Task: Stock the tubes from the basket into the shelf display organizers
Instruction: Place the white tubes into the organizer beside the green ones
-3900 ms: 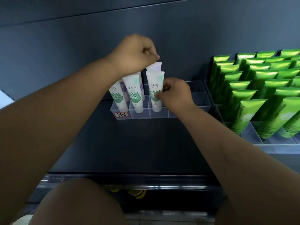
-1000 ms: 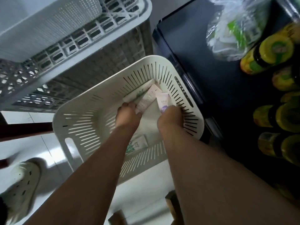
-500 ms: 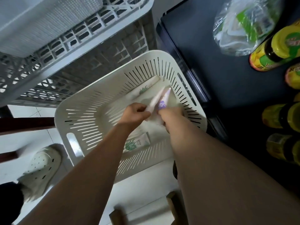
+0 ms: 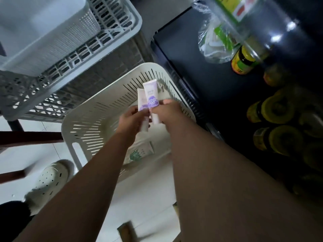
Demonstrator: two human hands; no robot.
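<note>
Over the basket [image 4: 90, 123] showing one green tube [image 4: 139, 153], left hand [image 4: 130, 119] holds one purple tube [image 4: 140, 100], right hand [image 4: 168, 110] a second tube [image 4: 151, 96].

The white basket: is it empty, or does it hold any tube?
Not empty: a green-printed tube lies flat on the bottom of the white basket. Whether others lie hidden, I cannot tell.

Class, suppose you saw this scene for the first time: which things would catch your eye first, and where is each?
At the centre, the left hand holds a purple-labelled tube and the right hand a second purple-labelled tube, both above the white slotted basket. A green-labelled tube lies on the basket floor beside the left forearm. Yellow-lidded jars crowd the dark shelf at right.
</note>
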